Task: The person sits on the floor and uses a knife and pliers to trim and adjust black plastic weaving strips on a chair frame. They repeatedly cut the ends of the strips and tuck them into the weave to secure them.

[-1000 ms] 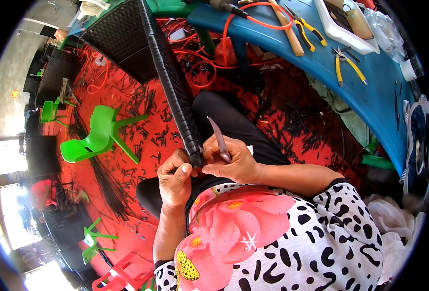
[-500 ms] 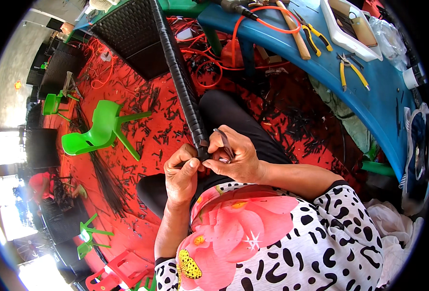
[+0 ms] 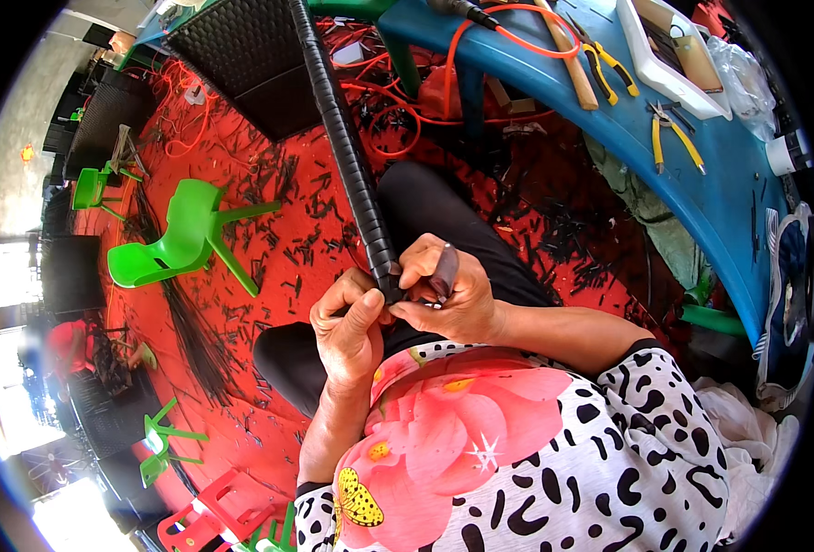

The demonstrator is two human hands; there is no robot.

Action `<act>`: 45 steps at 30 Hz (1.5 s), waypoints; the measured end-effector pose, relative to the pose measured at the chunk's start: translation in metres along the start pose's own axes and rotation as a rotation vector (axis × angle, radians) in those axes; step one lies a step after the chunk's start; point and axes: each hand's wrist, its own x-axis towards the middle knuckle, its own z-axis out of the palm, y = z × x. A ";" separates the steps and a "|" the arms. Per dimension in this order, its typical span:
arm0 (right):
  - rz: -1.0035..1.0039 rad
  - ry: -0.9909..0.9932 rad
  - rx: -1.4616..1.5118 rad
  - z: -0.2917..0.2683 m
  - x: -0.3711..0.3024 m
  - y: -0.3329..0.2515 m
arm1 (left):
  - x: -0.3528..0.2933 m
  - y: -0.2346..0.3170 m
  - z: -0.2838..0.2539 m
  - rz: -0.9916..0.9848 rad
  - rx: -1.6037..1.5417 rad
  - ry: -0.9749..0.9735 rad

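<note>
Left of the wrapped edge (image 3: 349,152) of the black woven piece (image 3: 241,64), a green chair (image 3: 179,241) is resting on the red floor, and a bundle of long dark strands (image 3: 191,340) is lying partly behind that chair. Touching the edge's near end from the left, the left hand (image 3: 347,336) is holding on in a nearly closed pinch, its fingers bending in and its thumb pressing at the tip. For good work, that pinch should probably be keeping the last turns of the wrap flat and tight while the long edge is slanting away, so it is seemingly best kept firm and close to the tip. At the right side of the same end, the right hand (image 3: 453,296) is curling most of the way shut around a slim brown tool (image 3: 444,270), whose upper part is sticking up out of the fist; its fingertips are reaching the end too, though I cannot tell what the tool's lower part is touching. Turning any sharp part away from the left thumb is likely worth doing, as is working in small, steady pushes instead of one hard one. Farther right of the edge, beyond the knee, a blue table (image 3: 701,207) is carrying yellow-handled pliers (image 3: 669,140), apparently within reach should bare fingers be slipping.
</note>
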 end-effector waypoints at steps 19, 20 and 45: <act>0.102 0.102 0.207 -0.029 0.014 -0.018 | 0.000 0.004 0.008 -0.003 -0.031 0.045; 0.139 0.124 0.325 -0.031 0.021 -0.026 | 0.000 0.003 0.008 0.002 -0.026 0.053; -0.233 -0.640 -0.321 -0.032 0.064 -0.040 | 0.003 -0.001 -0.003 0.008 -0.018 -0.032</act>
